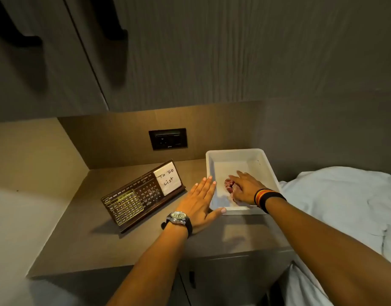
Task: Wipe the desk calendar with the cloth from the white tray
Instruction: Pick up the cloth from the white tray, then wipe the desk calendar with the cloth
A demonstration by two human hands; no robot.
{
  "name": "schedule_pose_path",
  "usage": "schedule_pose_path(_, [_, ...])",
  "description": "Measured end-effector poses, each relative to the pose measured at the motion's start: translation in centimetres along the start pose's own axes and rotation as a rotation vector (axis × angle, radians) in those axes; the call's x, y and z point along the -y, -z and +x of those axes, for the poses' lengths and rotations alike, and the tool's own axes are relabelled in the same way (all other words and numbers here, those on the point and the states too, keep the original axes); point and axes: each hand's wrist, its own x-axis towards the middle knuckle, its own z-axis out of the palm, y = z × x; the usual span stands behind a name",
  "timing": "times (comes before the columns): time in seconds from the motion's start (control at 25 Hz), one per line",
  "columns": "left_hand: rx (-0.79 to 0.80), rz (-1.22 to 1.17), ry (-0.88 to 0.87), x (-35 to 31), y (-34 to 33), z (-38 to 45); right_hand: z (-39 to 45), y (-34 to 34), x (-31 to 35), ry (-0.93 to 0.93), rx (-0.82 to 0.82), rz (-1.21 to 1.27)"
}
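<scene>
One desk calendar (143, 195) stands on the desk (84, 239), tilted back on its dark base. Its long axis runs from the near left to the far right, and its face looks toward the camera. A white "To Do List" note (168, 178) fills the face's far-right end.

Just right of the calendar sits one white tray (238, 152), rectangular and open-topped. It holds a single bunched cloth (228, 185), reddish with pale streaks, lying near the tray's front.

Two hands are in view. The left hand (201, 202), with a watch (178, 217) at the wrist, is spread flat with the fingers open between calendar and tray, thumb touching the tray's near-left corner, and holds nothing. The right hand (245, 187), with striped wristbands (266, 198), reaches into the tray and rests on the cloth; whether the fingers have closed on it cannot be told.

One wall socket (168, 139) is set behind the calendar. A bed (344, 206) with white sheets lies right of the tray.
</scene>
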Motion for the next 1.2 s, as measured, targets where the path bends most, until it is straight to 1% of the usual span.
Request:
schedule_pose_path(0.12, [0.057, 0.010, -0.006, 0.5, -1.0, 1.1, 1.0, -0.4, 0.0, 0.066, 0.116, -0.088])
schedule_pose_path(0.2, [0.073, -0.008, -0.005, 0.9, -1.8, 1.4, 1.1, -1.0, -0.1, 0.079, 0.114, -0.052])
schedule_pose_path(0.4, [0.096, -0.059, 0.021, 0.6, -2.1, 1.1, 1.2, -2.3, -0.1, 0.042, -0.064, 0.119])
schedule_pose_path(0.48, [0.105, -0.045, -0.006, 0.7, -1.3, 0.8, 1.3, -2.6, 0.2, 0.027, -0.113, 0.099])
schedule_pose_path(0.6, [0.050, 0.032, -0.052, 2.5, 1.1, -1.0, 1.2, -2.6, 0.5, -0.020, -0.199, 0.138])
schedule_pose_path(0.68, [-0.009, 0.108, -0.071, 4.3, 3.7, -2.7, 0.9, -2.5, 1.3, -0.025, -0.318, 0.195])
schedule_pose_path(0.8, [-0.076, 0.209, -0.101, 8.3, 8.4, -6.1, -0.2, -2.3, 5.9, 0.068, -0.545, 0.322])
schedule_pose_path(0.92, [-0.047, 0.341, -0.089, 12.9, 12.1, -9.3, -2.0, -2.8, 13.4, 0.196, -0.709, 0.503])
schedule_pose_path(1.0, [0.026, 0.394, -0.073, 15.6, 13.6, -10.7, -3.0, -4.2, 18.0, 0.244, -0.728, 0.602])
schedule_pose_path(1.04, [0.064, 0.417, -0.068, 16.8, 14.3, -11.2, -3.4, -5.0, 20.0, 0.237, -0.728, 0.643])
schedule_pose_path(1.2, [0.216, 0.426, -0.058, 20.5, 15.4, -11.4, -3.1, -8.8, 26.5, 0.122, -0.743, 0.805])
